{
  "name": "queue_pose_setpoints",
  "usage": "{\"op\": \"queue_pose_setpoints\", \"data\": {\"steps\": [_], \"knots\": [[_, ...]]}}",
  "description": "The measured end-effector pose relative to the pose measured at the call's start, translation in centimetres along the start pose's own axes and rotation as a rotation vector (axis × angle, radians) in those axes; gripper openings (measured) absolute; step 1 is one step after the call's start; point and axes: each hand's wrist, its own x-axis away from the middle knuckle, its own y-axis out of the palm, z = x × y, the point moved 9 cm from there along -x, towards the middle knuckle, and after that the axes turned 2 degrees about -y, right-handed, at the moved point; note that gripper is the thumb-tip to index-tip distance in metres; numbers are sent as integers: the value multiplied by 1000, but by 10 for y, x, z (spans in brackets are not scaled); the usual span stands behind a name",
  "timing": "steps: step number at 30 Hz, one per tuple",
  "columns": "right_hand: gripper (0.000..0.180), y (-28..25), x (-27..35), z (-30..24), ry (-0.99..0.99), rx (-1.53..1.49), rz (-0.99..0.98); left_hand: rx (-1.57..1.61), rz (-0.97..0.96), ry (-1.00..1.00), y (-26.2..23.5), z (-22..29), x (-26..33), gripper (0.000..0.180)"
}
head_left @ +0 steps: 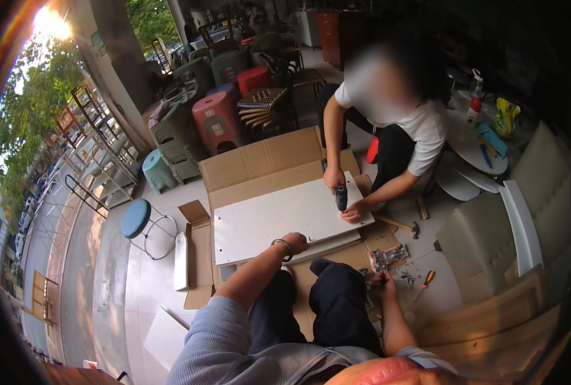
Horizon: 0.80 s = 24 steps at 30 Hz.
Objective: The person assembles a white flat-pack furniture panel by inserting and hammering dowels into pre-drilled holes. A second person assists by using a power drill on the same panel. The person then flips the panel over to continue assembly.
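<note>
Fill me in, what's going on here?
Someone's left hand is at the near edge of a white board lying over cardboard; their right hand is low beside a bag of hardware, its contents unclear. A co-worker holds a drill at the board's right end. A hammer and screwdriver lie nearby.

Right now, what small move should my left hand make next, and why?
Perhaps press your left hand down on the white panel to steady it: the hand is at the near edge, and the black drill is over the panel's right end.
</note>
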Motion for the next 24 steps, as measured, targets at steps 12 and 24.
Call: {"op": "queue_pose_setpoints", "data": {"steps": [12, 24], "knots": [[29, 5, -20, 16, 136, -31, -60, -32, -9, 27, -4, -7, 1, 32], [29, -5, -40, 16, 28, 56, -18, -23, 54, 45, 3, -15, -3, 27]]}}
